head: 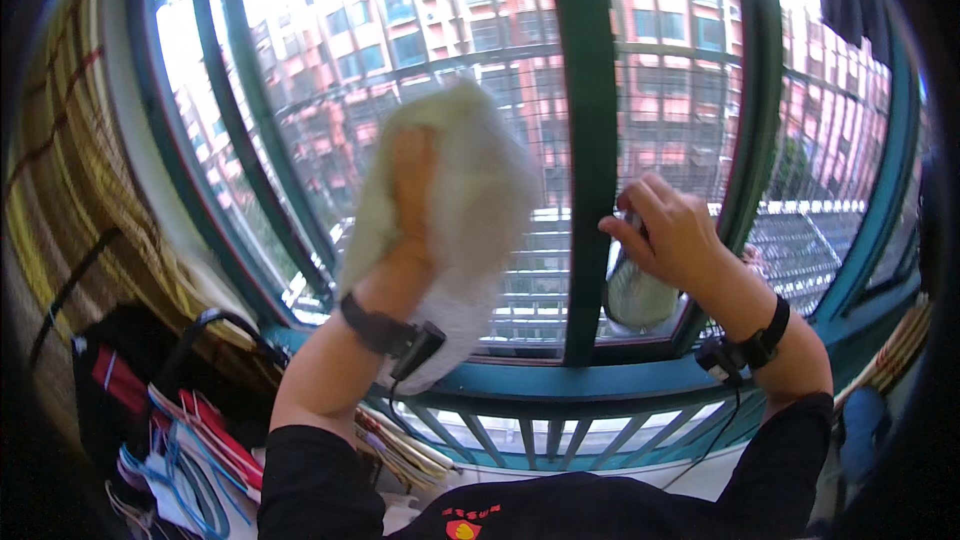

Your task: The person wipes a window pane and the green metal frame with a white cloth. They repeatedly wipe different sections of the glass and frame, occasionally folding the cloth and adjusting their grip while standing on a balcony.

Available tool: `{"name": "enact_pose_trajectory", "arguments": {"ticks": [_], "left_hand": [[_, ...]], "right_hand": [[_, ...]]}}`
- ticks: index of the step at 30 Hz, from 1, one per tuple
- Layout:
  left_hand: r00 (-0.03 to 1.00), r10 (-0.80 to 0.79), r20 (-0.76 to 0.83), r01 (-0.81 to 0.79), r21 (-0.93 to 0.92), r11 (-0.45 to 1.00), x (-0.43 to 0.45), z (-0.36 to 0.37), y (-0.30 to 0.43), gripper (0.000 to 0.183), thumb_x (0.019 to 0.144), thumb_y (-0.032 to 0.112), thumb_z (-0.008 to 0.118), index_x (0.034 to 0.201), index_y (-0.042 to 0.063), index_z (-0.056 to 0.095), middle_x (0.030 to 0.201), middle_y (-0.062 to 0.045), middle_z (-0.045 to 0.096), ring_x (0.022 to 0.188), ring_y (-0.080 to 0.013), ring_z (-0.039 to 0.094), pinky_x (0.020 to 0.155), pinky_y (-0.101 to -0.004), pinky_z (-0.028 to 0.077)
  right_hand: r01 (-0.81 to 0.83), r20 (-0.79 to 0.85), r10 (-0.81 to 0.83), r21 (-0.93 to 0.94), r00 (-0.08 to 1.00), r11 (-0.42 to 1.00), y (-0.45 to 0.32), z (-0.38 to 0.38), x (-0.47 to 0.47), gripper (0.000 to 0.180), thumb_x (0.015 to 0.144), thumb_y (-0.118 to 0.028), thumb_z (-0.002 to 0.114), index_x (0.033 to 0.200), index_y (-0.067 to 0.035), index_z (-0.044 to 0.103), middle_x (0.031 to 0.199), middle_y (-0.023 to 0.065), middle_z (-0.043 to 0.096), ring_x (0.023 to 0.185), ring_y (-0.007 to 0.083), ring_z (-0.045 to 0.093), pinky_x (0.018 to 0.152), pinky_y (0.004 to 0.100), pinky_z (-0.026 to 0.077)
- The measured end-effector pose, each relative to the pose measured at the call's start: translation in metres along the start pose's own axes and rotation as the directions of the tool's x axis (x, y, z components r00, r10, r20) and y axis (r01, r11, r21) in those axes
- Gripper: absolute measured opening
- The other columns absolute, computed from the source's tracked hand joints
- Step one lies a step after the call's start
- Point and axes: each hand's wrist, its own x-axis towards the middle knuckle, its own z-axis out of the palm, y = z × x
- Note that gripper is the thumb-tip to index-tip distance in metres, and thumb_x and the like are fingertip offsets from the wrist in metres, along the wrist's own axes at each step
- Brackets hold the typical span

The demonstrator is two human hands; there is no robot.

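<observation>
My left hand (414, 199) is raised in front of a window pane with a large white cloth (480, 187). The cloth spreads past the hand on both sides, and its lower end hangs down below my wrist. Motion blurs both cloth and hand, so whether the cloth touches the glass is hard to tell. To the right of the dark green window post (589, 165), my right hand (664, 229) grips the neck of a translucent bottle (641, 298). My fingers hide most of the bottle's top; its rounded body hangs below the hand.
A teal sill (525, 384) runs below the panes, with slanted bars (555, 435) under it. At lower left are clothes hangers (217, 435) and a black bag-like item (112, 330), beside a striped curtain (75, 157). Cables hang from both wrist devices. Outside are metal grilles and a building.
</observation>
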Motion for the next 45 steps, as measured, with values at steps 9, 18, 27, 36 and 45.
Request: {"name": "enact_pose_trajectory", "arguments": {"ticks": [9,18,27,36,45], "left_hand": [[0.907,0.044,0.419,-0.039,-0.019,0.999,-0.107,-0.022,-0.030,0.071,0.079,0.048,0.068,0.142,0.024,0.046,0.140,-0.007,0.048,0.141,-0.0311,0.031,0.117,-0.0599,0.003],[0.697,-0.680,0.229,0.350,-0.936,0.043,-0.119,-0.016,-0.147,0.074,0.090,0.055,0.057,0.149,0.017,0.031,0.140,-0.013,0.042,0.133,-0.0317,0.037,0.113,-0.0524,0.029],[0.851,-0.428,-0.305,0.237,-0.503,0.831,0.003,-0.024,-0.243,0.055,0.098,0.035,0.057,0.145,0.012,0.038,0.138,-0.008,0.048,0.128,-0.0217,0.046,0.109,-0.0350,0.040],[0.843,-0.437,-0.314,0.468,0.027,0.883,0.075,-0.068,-0.184,0.052,0.091,0.035,0.064,0.134,0.009,0.051,0.126,-0.008,0.058,0.116,-0.0219,0.056,0.103,-0.0335,0.041],[0.989,0.037,-0.144,-0.030,0.051,0.998,0.059,-0.012,0.021,0.064,0.073,0.036,0.078,0.127,0.012,0.055,0.111,-0.007,0.062,0.104,-0.0255,0.059,0.099,-0.0406,0.041]], "right_hand": [[-0.233,0.474,0.113,0.201,0.873,0.951,-0.013,0.014,-0.022,0.020,0.093,-0.019,0.059,0.098,0.000,0.059,0.081,0.0219,0.063,0.074,0.0401,0.065,0.063,0.0439,0.052],[-0.214,0.394,0.067,0.343,0.917,0.915,-0.008,0.044,-0.045,0.014,0.092,-0.011,0.058,0.101,-0.001,0.056,0.082,0.0205,0.063,0.074,0.0417,0.063,0.063,0.0476,0.050],[-0.262,0.359,0.108,0.414,0.927,0.872,-0.009,0.051,-0.053,0.017,0.092,-0.008,0.058,0.107,-0.001,0.056,0.086,0.0215,0.062,0.079,0.0428,0.062,0.066,0.0461,0.051],[-0.281,0.295,0.159,0.439,0.942,0.853,-0.016,0.051,-0.052,0.015,0.090,-0.005,0.058,0.104,-0.001,0.058,0.085,0.0235,0.062,0.078,0.0446,0.062,0.066,0.0468,0.051],[-0.404,0.447,0.242,0.311,0.861,0.860,-0.018,0.047,-0.043,0.027,0.094,-0.012,0.057,0.120,-0.005,0.059,0.100,0.0207,0.066,0.092,0.0388,0.065,0.080,0.0407,0.053]]}}
